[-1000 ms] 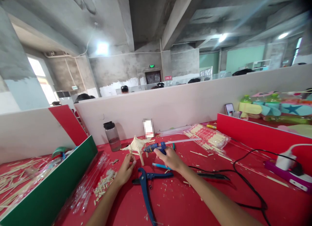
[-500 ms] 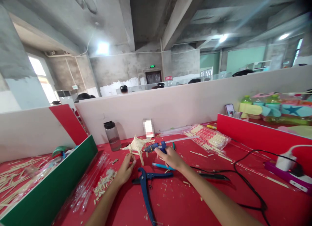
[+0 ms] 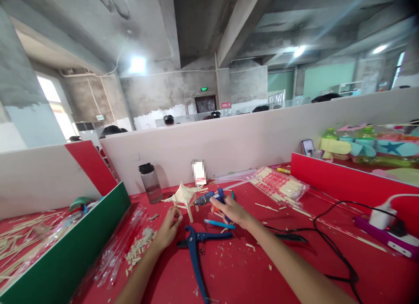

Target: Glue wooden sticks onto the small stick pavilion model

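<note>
1. The left hand pinches a leg of the stick model, steadying it upright on the red table.
2. The right hand grips the blue glue gun, its nozzle aimed at the model's side.
3. Blue cutters lie just in front, within reach.

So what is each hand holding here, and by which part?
The right hand grips the blue glue gun by its handle, nozzle toward the stick model. The left hand pinches a lower stick of that model with its fingers.
</note>
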`<action>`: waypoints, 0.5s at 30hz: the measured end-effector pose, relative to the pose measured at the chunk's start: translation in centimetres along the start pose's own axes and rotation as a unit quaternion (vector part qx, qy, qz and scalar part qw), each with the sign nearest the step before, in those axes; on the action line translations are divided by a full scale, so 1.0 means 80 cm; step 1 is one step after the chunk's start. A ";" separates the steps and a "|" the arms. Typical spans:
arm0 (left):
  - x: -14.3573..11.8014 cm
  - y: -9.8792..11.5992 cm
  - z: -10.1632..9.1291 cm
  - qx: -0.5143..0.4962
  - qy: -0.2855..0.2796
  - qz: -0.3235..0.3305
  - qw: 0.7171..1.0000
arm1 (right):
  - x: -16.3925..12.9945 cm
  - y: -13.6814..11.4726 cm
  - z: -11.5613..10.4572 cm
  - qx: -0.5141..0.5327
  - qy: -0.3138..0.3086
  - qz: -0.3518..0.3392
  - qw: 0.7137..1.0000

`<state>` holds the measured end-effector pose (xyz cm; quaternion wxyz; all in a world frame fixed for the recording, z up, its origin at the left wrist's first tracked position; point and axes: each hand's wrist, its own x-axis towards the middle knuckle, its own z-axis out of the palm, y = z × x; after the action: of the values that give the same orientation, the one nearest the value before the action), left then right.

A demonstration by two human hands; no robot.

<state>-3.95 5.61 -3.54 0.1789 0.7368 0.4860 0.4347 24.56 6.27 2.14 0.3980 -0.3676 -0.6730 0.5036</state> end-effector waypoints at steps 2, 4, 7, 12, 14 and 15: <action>0.000 0.001 0.000 0.001 -0.004 0.000 1.000 | 0.001 -0.001 -0.003 0.038 -0.001 0.010 0.999; 0.000 0.001 0.000 0.001 -0.006 0.000 1.000 | 0.002 -0.002 -0.007 0.038 0.007 0.021 0.999; 0.000 0.002 0.000 0.001 -0.008 -0.005 1.000 | 0.000 -0.002 -0.012 0.049 -0.045 0.051 0.996; 0.000 0.000 0.000 0.010 -0.005 0.002 1.000 | -0.007 0.000 -0.023 0.164 -0.097 0.039 0.981; 0.000 -0.001 0.000 0.007 -0.008 0.001 1.000 | -0.009 -0.001 -0.031 0.154 -0.069 0.036 0.985; 0.000 -0.001 0.000 0.004 -0.008 0.000 1.000 | -0.009 -0.003 -0.036 0.136 -0.053 0.039 0.988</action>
<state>-3.98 5.64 -3.64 0.1799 0.7409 0.4864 0.4267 27.49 6.69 2.74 0.3880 -0.3085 -0.6035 0.6246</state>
